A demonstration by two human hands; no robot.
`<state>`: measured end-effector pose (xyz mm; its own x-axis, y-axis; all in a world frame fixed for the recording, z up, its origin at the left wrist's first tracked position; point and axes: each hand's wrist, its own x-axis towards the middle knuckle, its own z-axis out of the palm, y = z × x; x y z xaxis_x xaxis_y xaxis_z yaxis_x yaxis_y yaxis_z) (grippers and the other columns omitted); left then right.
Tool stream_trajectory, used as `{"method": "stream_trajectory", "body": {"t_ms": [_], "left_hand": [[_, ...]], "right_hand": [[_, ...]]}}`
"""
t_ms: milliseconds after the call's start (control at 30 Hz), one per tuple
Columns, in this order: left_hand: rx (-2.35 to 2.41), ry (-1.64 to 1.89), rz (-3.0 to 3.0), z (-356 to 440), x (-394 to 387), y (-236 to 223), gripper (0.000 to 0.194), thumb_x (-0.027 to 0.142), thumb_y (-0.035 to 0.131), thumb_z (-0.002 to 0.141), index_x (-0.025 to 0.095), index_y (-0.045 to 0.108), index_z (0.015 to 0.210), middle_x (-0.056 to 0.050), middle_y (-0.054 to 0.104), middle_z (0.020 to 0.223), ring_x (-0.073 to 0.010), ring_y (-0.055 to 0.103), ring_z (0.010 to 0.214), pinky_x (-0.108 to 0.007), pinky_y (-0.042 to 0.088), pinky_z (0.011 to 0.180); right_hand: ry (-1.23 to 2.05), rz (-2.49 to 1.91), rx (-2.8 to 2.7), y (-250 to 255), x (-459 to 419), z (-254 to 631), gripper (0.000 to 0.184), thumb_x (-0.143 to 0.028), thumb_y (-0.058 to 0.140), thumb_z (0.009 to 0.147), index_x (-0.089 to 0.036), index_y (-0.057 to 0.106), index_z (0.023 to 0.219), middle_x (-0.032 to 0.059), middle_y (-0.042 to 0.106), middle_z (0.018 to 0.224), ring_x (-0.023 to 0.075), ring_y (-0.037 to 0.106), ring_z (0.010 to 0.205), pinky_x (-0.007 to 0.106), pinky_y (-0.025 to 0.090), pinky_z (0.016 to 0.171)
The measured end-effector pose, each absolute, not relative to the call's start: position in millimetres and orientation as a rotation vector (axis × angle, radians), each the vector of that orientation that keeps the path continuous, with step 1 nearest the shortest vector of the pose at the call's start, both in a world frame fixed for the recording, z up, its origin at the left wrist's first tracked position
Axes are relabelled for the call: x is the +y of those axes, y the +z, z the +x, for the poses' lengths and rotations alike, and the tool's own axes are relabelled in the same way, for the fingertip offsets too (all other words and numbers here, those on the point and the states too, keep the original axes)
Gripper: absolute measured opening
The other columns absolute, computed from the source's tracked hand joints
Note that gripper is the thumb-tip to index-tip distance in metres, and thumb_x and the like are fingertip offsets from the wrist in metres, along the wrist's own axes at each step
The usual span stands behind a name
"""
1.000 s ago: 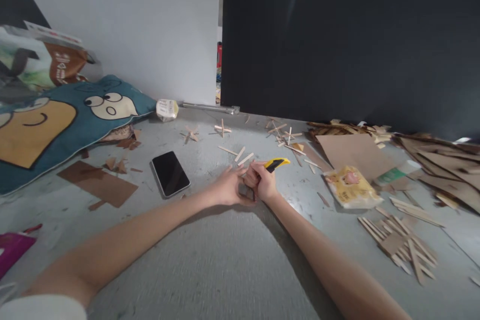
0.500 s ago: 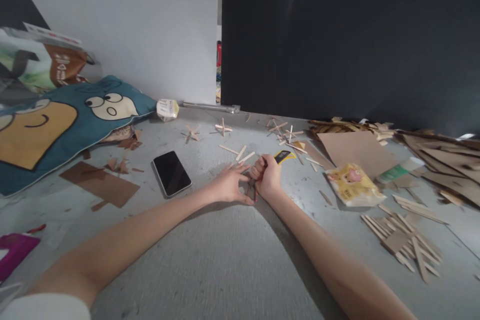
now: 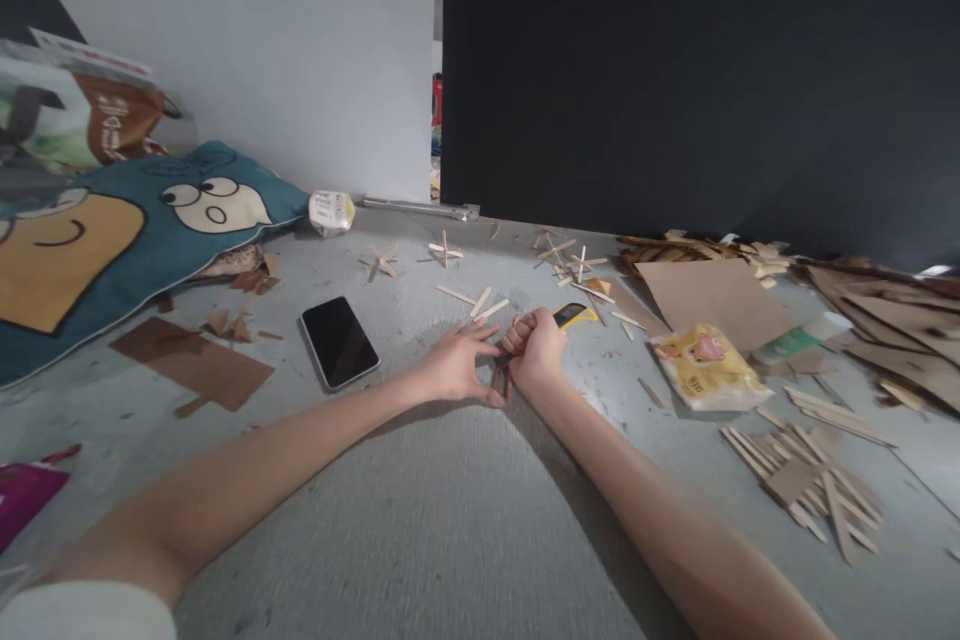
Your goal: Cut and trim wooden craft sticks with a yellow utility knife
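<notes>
My right hand is closed around a yellow and black utility knife. The handle pokes out to the right of the fist, and its blade end points down toward the table. Close beside it, my left hand presses a small brown piece of cardboard between thumb and fingers. Both hands largely cover that piece. Just beyond them lie several loose wooden craft sticks. Crossed-stick figures stand farther back, one of them a small stick cross.
A phone and a brown cardboard sheet lie left, before a blue cushion. To the right are a yellow tissue pack, a glue stick, a bundle of sticks and cardboard scraps. A dark panel rises behind.
The right fist and knife have shifted slightly to the right. The left hand stays nearly in place on the brown piece. The view has tilted a little.
</notes>
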<state>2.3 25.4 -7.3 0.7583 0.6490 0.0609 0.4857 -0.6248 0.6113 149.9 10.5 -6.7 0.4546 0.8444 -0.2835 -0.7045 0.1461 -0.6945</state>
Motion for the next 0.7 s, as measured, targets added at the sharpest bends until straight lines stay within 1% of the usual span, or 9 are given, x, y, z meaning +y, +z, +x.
{"method": "stream_trajectory", "body": {"t_ms": [167, 267, 367, 433, 500, 600, 700], "left_hand": [[0.86, 0.407, 2.387, 3.4, 24.6, -10.6, 0.067, 0.049, 0.099, 0.056, 0.026, 0.08, 0.117, -0.014, 0.05, 0.162, -0.0429, 0.036, 0.155, -0.062, 0.027, 0.126], [0.866, 0.405, 2.388, 3.0, 24.8, -11.4, 0.081, 0.054, 0.098, 0.057, 0.026, 0.075, 0.13, -0.015, 0.049, 0.162, -0.0423, 0.036, 0.155, -0.062, 0.028, 0.125], [0.865, 0.411, 2.388, 2.2, 24.6, -9.9, 0.099, 0.057, 0.097, 0.059, 0.025, 0.063, 0.146, -0.016, 0.049, 0.162, -0.0413, 0.036, 0.155, -0.061, 0.025, 0.127], [0.864, 0.398, 2.389, 1.9, 24.1, -8.7, 0.103, 0.058, 0.096, 0.059, 0.022, 0.06, 0.149, -0.017, 0.048, 0.163, -0.0415, 0.036, 0.155, -0.059, 0.024, 0.127], [0.867, 0.404, 2.386, 1.8, 23.3, -8.5, 0.099, 0.059, 0.097, 0.058, 0.02, 0.064, 0.144, -0.018, 0.049, 0.162, -0.0419, 0.037, 0.155, -0.058, 0.026, 0.127], [0.871, 0.481, 2.376, 2.2, 21.6, -10.0, 0.089, 0.056, 0.098, 0.057, 0.021, 0.07, 0.133, -0.017, 0.055, 0.157, -0.0421, 0.041, 0.152, -0.057, 0.03, 0.125], [0.85, 0.582, 2.36, 2.8, 19.6, -11.6, 0.083, 0.05, 0.1, 0.055, 0.022, 0.071, 0.127, -0.016, 0.063, 0.145, -0.0418, 0.049, 0.144, -0.057, 0.035, 0.12]], "right_hand": [[1.142, -0.865, -0.18, -9.9, 9.9, 149.4, 0.04, -0.018, 0.055, 0.076, -0.028, 0.017, 0.067, -0.0151, 0.013, 0.046, 0.0058, 0.009, 0.036, 0.022, 0.014, 0.034], [1.139, -0.832, -0.187, -8.6, 9.5, 154.0, 0.042, -0.019, 0.056, 0.077, -0.027, 0.016, 0.067, -0.0149, 0.014, 0.046, 0.0056, 0.009, 0.037, 0.021, 0.014, 0.034], [1.132, -0.792, -0.204, -6.8, 10.0, 162.1, 0.046, -0.023, 0.059, 0.079, -0.027, 0.014, 0.068, -0.0149, 0.013, 0.046, 0.0055, 0.01, 0.037, 0.02, 0.014, 0.034], [1.133, -0.769, -0.211, -6.2, 10.1, 167.1, 0.048, -0.025, 0.06, 0.08, -0.026, 0.013, 0.068, -0.0149, 0.011, 0.046, 0.0057, 0.008, 0.038, 0.021, 0.013, 0.034], [1.141, -0.747, -0.215, -5.7, 9.4, 170.7, 0.049, -0.025, 0.06, 0.08, -0.026, 0.013, 0.067, -0.0146, 0.01, 0.046, 0.0061, 0.007, 0.038, 0.021, 0.013, 0.034], [1.16, -0.715, -0.227, -4.2, 6.2, 172.7, 0.046, -0.023, 0.057, 0.081, -0.026, 0.014, 0.065, -0.0134, 0.01, 0.046, 0.0072, 0.007, 0.039, 0.021, 0.014, 0.034], [1.166, -0.686, -0.264, -1.7, 1.9, 171.9, 0.044, -0.023, 0.058, 0.081, -0.025, 0.019, 0.062, -0.0122, 0.013, 0.046, 0.0077, 0.011, 0.04, 0.022, 0.021, 0.036]]}}
